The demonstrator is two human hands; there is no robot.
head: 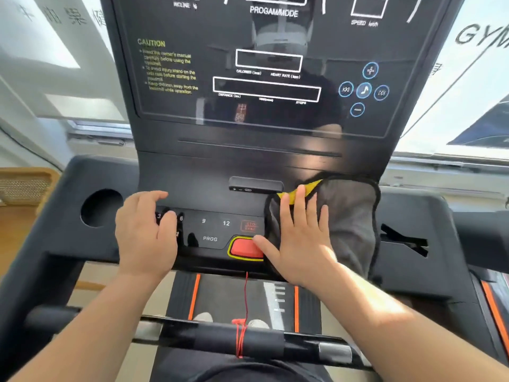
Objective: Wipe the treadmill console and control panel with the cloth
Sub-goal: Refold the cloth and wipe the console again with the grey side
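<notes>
The black treadmill console (264,78) rises ahead, with display boxes and blue music buttons. Below it lies the control panel (214,230) with number keys, PROG and a red stop button (245,248). A grey cloth (349,219) with a yellow inner side is spread over the panel's right half. My right hand (297,238) lies flat on the cloth, fingers spread, pressing it down. My left hand (146,230) rests on the panel's left keys with fingers curled, holding nothing.
A round cup holder (100,208) sits left of the panel and a slotted tray (405,241) to the right. A red safety cord (245,299) hangs down to the front handlebar (248,340). The belt (220,296) and shoes show below. Windows flank the console.
</notes>
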